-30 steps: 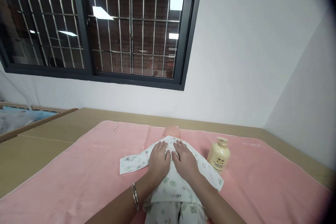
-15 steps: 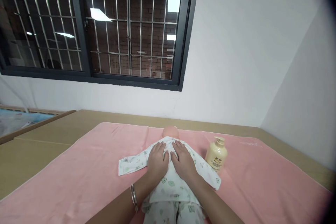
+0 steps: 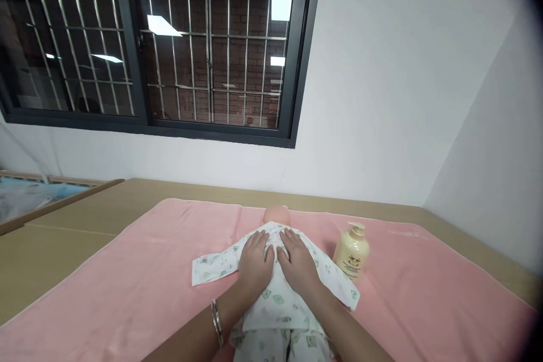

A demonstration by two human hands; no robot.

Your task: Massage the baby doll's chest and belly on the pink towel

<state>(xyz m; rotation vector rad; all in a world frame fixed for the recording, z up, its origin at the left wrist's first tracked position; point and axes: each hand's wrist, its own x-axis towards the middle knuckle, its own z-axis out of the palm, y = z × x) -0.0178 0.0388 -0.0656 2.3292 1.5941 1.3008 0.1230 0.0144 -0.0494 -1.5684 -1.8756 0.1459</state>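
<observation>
A baby doll (image 3: pixel 277 215) lies on a pink mat (image 3: pixel 139 271), its head toward the wall. It wears a white long-sleeved top (image 3: pixel 282 302) with small green prints and matching trousers (image 3: pixel 263 346). Flat on the upper part of the top rests my left hand (image 3: pixel 257 263), fingers stretched out, with a silver bangle (image 3: pixel 216 322) on the wrist. My right hand (image 3: pixel 298 260) lies flat beside it, fingers also extended, the two thumbs close together. Neither hand grips anything. The doll's sleeves spread out to both sides; its chest is partly hidden under my hands.
A yellow pump bottle (image 3: pixel 352 251) stands on the mat by the doll's right-hand sleeve in view. The mat covers a wooden table (image 3: pixel 80 220) against a white wall (image 3: pixel 373 96). A dark-framed window (image 3: pixel 212 130) with metal bars is above.
The whole view has shifted very slightly. Both hands stay flat on the doll's top, with no clear movement of hands or objects.
</observation>
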